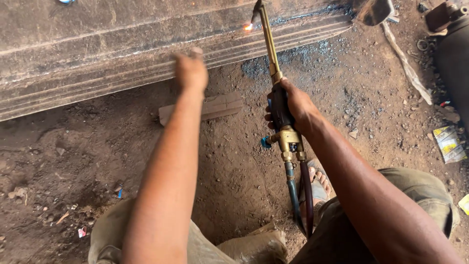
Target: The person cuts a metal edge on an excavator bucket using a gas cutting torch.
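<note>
Far across the scene a steel beam point(146, 54) is lying, the left hand point(191, 71) reaching near it, grip blurred, while right-hand fingers point(269, 116) are wrapping the torch point(273, 78), seemingly stiff and best held mid-handle.

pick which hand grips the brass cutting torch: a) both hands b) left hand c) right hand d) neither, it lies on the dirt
c: the right hand is wrapped around the dark handle of the cutting torch, whose tip glows at the steel beam, while the left hand reaches toward the beam with nothing in it.
</note>
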